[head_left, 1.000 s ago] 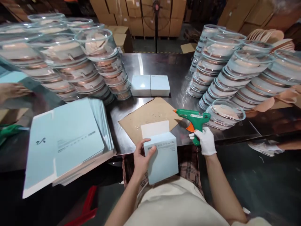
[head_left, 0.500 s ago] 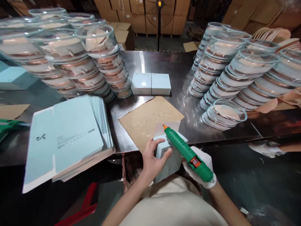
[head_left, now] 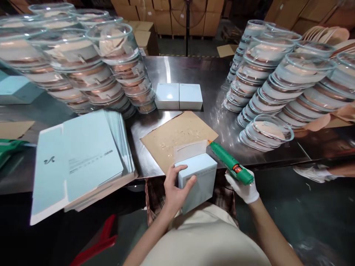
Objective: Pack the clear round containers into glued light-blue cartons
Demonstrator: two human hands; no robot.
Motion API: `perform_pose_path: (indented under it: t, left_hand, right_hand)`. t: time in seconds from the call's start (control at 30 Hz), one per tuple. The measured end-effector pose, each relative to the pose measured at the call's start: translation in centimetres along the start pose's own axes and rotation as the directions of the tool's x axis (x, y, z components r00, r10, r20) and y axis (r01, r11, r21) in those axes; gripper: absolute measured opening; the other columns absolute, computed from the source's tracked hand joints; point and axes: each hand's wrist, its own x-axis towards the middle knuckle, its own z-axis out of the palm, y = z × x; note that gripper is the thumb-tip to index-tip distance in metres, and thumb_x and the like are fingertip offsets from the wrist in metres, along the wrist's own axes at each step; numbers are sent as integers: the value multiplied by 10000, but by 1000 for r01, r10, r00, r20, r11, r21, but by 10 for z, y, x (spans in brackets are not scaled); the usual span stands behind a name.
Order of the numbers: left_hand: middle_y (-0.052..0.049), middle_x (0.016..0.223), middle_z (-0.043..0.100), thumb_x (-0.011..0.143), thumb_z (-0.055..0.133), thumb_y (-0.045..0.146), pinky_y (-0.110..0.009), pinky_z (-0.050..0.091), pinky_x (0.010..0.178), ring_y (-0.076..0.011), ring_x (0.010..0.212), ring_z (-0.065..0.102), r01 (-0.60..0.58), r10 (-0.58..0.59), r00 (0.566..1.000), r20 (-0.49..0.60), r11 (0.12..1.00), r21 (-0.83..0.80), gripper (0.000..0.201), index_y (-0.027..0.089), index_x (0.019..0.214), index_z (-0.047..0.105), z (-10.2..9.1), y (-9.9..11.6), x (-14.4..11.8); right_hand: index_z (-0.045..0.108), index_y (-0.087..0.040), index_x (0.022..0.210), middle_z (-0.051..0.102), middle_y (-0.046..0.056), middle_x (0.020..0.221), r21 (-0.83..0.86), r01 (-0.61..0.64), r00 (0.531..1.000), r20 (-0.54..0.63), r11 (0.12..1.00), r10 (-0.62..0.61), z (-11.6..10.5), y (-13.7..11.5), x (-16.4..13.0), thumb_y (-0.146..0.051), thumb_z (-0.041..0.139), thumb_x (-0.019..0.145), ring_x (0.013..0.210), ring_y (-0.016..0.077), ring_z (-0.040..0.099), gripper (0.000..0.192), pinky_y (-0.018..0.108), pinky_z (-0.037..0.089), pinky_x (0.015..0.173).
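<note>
A light blue box (head_left: pixel 201 184) leans at the table's front edge, its white flap (head_left: pixel 190 149) standing up with a thin line of glue along it. My left hand (head_left: pixel 177 186) grips the box's left side, thumb on the near face and fingers over the top. In my gloved right hand (head_left: pixel 245 186) is a green glue gun (head_left: pixel 229 159), its orange nozzle at the right end of the flap. Part of the gun's handle is hidden by the hand. Beneath the flap lies a cardboard sheet (head_left: pixel 180 129) with glue spots.
Flat blue box blanks (head_left: pixel 83 147) are piled at left, beside another green glue gun (head_left: pixel 8 151). Two closed blue boxes (head_left: pixel 179 96) stand behind the cardboard. Stacks of clear round containers rise left (head_left: pixel 119 48) and right (head_left: pixel 277 85). Another person's shoe (head_left: pixel 312 173) shows at right.
The glue gun has moved rightward along the flap, from near its left part to its right end. A glue line now shows on the flap. My left hand still holds the box.
</note>
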Motion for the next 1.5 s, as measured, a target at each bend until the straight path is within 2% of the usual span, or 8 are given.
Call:
perform_pose_path:
  t: [0.17,0.4,0.57,0.67,0.83,1.2,1.37,1.5]
  left_hand:
    - [-57,1130,709,857,818,480,-386,521,1009,-261,1135,676,51,-50,999,16,997,-60,331,250,1080,737,-5,-1,1]
    - [-55,1086,670,835,828,511,-333,517,903,-236,1025,660,143,-142,990,16,973,-181,384,231,1073,718,-13,-9,0]
    - [-50,1070,653,807,844,544,-317,507,878,-226,988,651,225,-202,974,105,926,-303,423,226,1054,713,-11,-6,2]
    - [-69,1119,664,765,876,573,-328,510,903,-249,1041,663,195,-162,979,122,917,-348,449,225,997,712,-6,-4,1]
    - [-85,1203,681,762,896,563,-389,528,1002,-281,1183,680,182,-180,982,52,857,-482,591,277,1182,593,4,-10,3]
    - [-87,1156,622,877,830,472,-451,508,1074,-285,1217,647,42,33,978,204,935,-352,269,218,910,749,-12,-8,21]
    - [-65,1176,646,896,817,442,-432,498,1095,-269,1214,676,76,-63,997,46,922,-379,230,230,928,733,-18,-2,21]
    - [-68,1302,667,906,802,490,-422,490,1138,-252,1259,671,122,-221,960,-170,882,-455,324,282,1124,681,-13,-5,24]
  right_hand:
    - [728,-179,914,798,88,833,432,-455,887,143,779,439,27,-4,60,-631,776,717,474,151,574,496,294,491,451]
    - [681,-185,709,699,105,607,-19,-558,822,121,829,556,3,5,98,-595,663,883,612,260,691,445,350,551,588]
    - [792,-196,1084,807,78,995,156,-274,959,124,949,257,14,-35,68,-538,833,760,925,263,738,473,379,591,873]
    - [784,-169,1152,805,84,1066,400,-399,860,477,825,184,38,-51,59,-528,890,714,966,268,744,576,400,594,906]
    - [769,-192,1124,760,94,1152,573,-230,868,486,787,-99,41,-33,57,-750,773,820,1092,274,708,635,424,554,1007]
    - [739,-254,1248,628,109,1288,445,413,545,578,795,-607,23,-29,68,-414,743,987,1260,226,610,306,457,503,1124]
    - [580,-319,1478,563,137,1455,458,5,788,546,889,-285,35,-21,28,-692,836,809,1365,296,565,808,544,454,1176]
    - [253,-303,1681,527,194,1528,458,-343,831,555,820,39,45,-19,-16,-740,864,733,1359,336,600,1210,569,466,1173]
